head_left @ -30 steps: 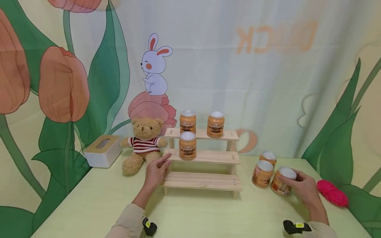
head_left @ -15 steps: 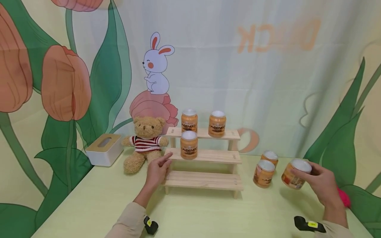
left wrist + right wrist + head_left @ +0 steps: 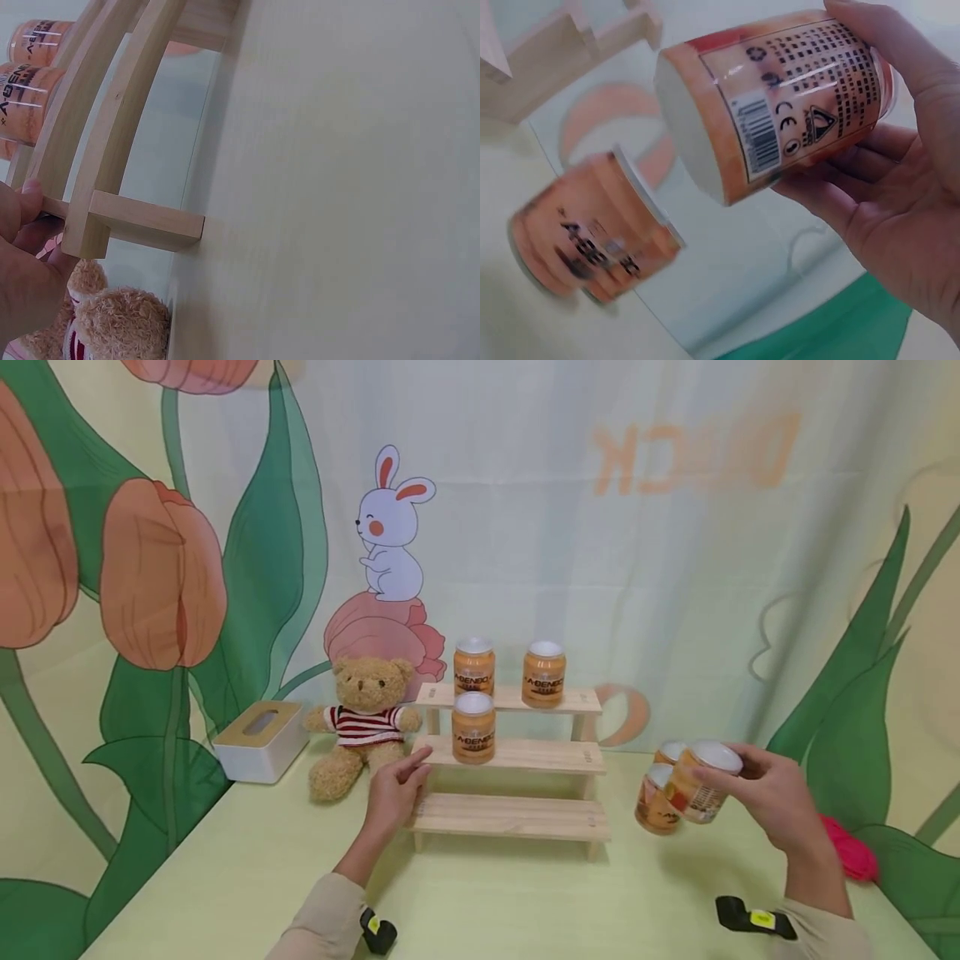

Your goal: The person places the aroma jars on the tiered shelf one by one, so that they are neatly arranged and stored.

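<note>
My right hand (image 3: 776, 802) grips an orange can (image 3: 701, 789) with a white lid, holding it tilted above the table. The right wrist view shows the barcode and printed text on this can (image 3: 780, 105), with thumb and fingers on opposite sides of it. Two similar cans (image 3: 657, 802) stand just left of it, partly hidden behind it in the head view. At the left end of the three-tier wooden shelf (image 3: 510, 818), my left hand (image 3: 395, 795) holds the middle board's end, thumb on top. One can (image 3: 473, 731) sits on the middle tier, two cans (image 3: 543, 677) on the top one.
Left of the shelf sits a teddy bear (image 3: 367, 718) in a striped shirt. Beside it is a white tissue box (image 3: 258, 747) with a wooden lid. Pink yarn (image 3: 851, 852) lies at the table's right edge, partly behind the right wrist. A printed curtain (image 3: 525, 527) hangs behind.
My right hand has lifted the can off the table, moved it right, then brought it back left in front of the two standing cans. The left hand stays at the shelf.
</note>
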Demonstrator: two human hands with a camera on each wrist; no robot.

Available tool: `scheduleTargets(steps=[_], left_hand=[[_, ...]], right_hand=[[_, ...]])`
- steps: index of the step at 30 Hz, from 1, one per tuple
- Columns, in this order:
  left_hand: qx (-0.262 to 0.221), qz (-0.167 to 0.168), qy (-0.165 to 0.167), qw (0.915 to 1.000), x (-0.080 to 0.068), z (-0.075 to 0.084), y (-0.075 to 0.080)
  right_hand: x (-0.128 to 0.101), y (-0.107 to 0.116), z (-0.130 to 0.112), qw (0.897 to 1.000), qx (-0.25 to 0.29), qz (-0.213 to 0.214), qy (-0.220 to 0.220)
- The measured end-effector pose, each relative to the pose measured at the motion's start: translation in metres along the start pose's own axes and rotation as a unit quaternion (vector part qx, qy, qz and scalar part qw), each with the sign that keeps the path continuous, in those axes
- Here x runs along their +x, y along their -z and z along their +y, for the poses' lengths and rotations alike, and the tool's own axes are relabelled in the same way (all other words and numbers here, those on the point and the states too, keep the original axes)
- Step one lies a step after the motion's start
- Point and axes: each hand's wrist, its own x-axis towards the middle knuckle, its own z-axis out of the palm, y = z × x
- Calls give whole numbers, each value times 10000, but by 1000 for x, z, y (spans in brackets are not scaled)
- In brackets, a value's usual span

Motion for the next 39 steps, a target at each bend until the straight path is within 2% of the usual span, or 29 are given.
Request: scheduleTargets(steps=[13, 20, 28, 32, 39], left_hand=[[-34, 25, -63, 10000, 0, -2, -1], [-61, 5, -65, 10000, 1, -2, -1], [156, 47, -61, 9998, -1, -3, 2], [169, 53, -57, 9998, -1, -4, 2], [73, 54, -133, 9999, 0, -4, 1]], right_hand=[[14, -66, -29, 9964, 275, -793, 150], [14, -94, -42, 9916, 481, -1147, 350], [10, -125, -55, 9852, 869, -1415, 417], [9, -136, -58, 9849, 847, -1447, 430], [12, -148, -63, 9888, 700, -1255, 402]])
